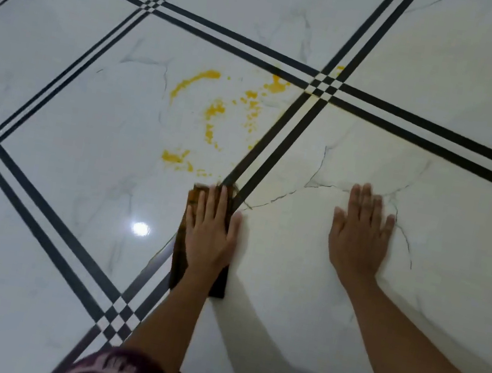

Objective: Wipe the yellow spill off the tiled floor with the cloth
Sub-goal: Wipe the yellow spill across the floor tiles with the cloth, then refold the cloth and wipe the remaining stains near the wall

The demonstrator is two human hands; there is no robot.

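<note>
My left hand lies flat, fingers together toward twelve o'clock; my right hand lies spread, palm down.

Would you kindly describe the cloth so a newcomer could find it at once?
Start at the yellow spill on the white tiled floor. Follow the black double stripe beside it toward the person until it meets the left hand. The cloth is the dark brown folded rectangle pressed flat beneath that hand; the right hand covers only bare tile.
</note>
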